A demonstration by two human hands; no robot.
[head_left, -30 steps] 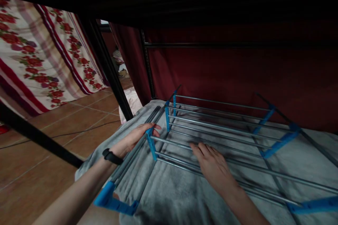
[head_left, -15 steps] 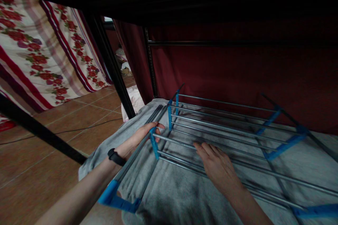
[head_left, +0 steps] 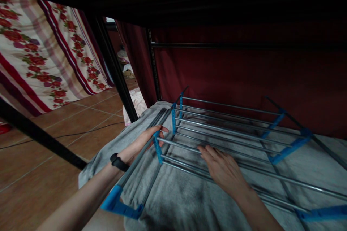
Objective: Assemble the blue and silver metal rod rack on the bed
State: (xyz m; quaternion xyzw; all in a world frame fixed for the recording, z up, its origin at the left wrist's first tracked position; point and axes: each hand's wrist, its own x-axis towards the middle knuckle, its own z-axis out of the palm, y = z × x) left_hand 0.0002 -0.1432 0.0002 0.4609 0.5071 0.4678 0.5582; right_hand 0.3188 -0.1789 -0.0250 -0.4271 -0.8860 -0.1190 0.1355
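A rack of grey metal tubes with blue plastic brackets lies on a grey blanket. My left hand, with a black band on its wrist, is wrapped round the rack's left side tube beside a blue bracket. Its thumb and fingertips show just above that bracket. My right hand rests over a front crosswise tube, its fingers close together and its fingertips on the tube. The underside of that hand is hidden. Another blue bracket sits at the near left end.
Black metal posts of a frame stand at the left, with a dark surface overhead. A dark red cloth hangs behind the rack. At left are a flowered cloth, a tiled floor and a dark cable.
The view has shifted very slightly. Both hands keep the same places on the rack.
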